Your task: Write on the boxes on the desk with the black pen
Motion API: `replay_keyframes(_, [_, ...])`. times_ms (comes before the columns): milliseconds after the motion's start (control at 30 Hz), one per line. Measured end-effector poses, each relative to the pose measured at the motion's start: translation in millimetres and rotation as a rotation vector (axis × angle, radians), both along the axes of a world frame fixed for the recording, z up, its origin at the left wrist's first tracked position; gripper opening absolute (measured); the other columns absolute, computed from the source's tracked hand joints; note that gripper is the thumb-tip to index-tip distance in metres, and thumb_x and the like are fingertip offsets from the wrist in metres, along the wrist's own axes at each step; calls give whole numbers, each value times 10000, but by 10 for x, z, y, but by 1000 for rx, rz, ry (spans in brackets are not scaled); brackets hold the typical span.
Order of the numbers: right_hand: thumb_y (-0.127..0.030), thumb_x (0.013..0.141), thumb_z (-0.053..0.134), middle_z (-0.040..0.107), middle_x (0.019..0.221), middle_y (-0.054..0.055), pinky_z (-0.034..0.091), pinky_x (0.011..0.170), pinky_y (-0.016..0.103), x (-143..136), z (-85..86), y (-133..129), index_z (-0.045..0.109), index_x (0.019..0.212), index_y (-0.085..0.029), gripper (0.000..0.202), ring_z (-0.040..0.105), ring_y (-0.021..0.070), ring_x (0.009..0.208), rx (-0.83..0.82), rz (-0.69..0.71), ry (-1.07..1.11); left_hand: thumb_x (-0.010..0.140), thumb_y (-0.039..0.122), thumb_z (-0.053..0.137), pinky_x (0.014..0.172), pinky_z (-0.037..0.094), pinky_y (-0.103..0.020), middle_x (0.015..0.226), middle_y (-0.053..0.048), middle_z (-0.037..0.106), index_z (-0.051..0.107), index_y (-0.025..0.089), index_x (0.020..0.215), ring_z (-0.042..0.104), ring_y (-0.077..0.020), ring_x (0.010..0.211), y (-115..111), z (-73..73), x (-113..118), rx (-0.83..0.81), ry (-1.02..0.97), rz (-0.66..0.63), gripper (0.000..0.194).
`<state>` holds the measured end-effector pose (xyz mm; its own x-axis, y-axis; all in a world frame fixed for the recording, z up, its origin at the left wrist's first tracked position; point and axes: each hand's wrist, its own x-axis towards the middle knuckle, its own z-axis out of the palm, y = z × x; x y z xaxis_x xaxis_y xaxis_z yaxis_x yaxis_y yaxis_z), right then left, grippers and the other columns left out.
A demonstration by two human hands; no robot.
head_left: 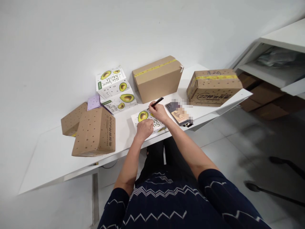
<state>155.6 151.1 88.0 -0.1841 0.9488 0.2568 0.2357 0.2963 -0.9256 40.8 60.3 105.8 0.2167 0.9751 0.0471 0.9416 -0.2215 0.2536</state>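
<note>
A white avocado-print box [136, 117] lies on the table in front of me, partly covered by both hands. My right hand [158, 112] is closed around a black pen [156, 102], over the far right part of this box. The pen's upper end points up and to the right. My left hand [145, 129] rests on the near left part of the box with its fingers curled in. Whether anything is inside those fingers is hidden. Just right of my right hand lies a dark clipboard [172, 109] with a picture on it, partly pixelated.
Two stacked avocado-print boxes [111, 83] stand behind left. Brown cartons [94, 132] and a small purple box [93, 102] are at the left. A plain carton [158, 84] and a printed, taped carton [214, 90] stand behind and right. White shelving [283, 38] is far right.
</note>
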Motion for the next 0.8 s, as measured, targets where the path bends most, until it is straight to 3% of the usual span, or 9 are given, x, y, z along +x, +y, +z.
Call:
replay_keyframes(267, [-376,844,523,562,619,-33,414,545,233,15,-64,39,531,795,-220,164,538,127,551,-105,-113,223,791,57,441,657,389,-300,761,-35,672,568,213,668,606,-196,792,8,-26,-18,8,-69,10,235])
replay_keyframes(367, [-406,864,497,607,712,-24,432,527,218,69,-117,83,530,876,-223,186,565,116,547,-153,-233,365,765,56,447,630,367,-292,713,-30,642,540,214,631,581,-191,748,6,-44,-27,28,-127,10,227])
replay_keyframes(433, [-415,889,466,640,780,-5,458,561,227,158,-162,92,541,936,-217,217,584,117,565,-158,-328,336,745,60,455,613,353,-288,674,-27,614,517,215,602,558,-188,711,5,-56,-33,49,-183,6,220])
replay_keyframes(500, [-425,922,433,675,820,37,487,652,258,287,-197,74,568,938,-197,265,625,148,644,-166,-388,138,721,62,463,603,343,-285,639,-22,586,497,216,579,536,-186,679,5,-70,-39,79,-256,2,212])
replay_keyframes(600, [-455,963,397,715,870,130,481,796,324,491,-198,12,618,868,-168,374,673,243,850,-214,-391,-329,675,52,465,606,345,-276,588,-4,544,471,215,546,509,-168,630,8,-93,-59,142,-404,12,208])
replay_keyframes(700, [-435,956,439,727,993,196,470,837,352,611,-141,-45,671,904,-138,380,673,306,995,-322,-237,-695,663,48,429,588,349,-261,544,15,511,457,213,530,479,-144,557,12,-126,-108,237,-593,78,214])
replay_keyframes(800, [-398,934,486,712,1104,228,474,849,359,616,-91,-79,699,995,-102,370,662,327,1073,-423,-100,-877,680,66,384,538,326,-246,495,30,457,456,214,535,434,-130,490,14,-164,-171,356,-794,199,219])
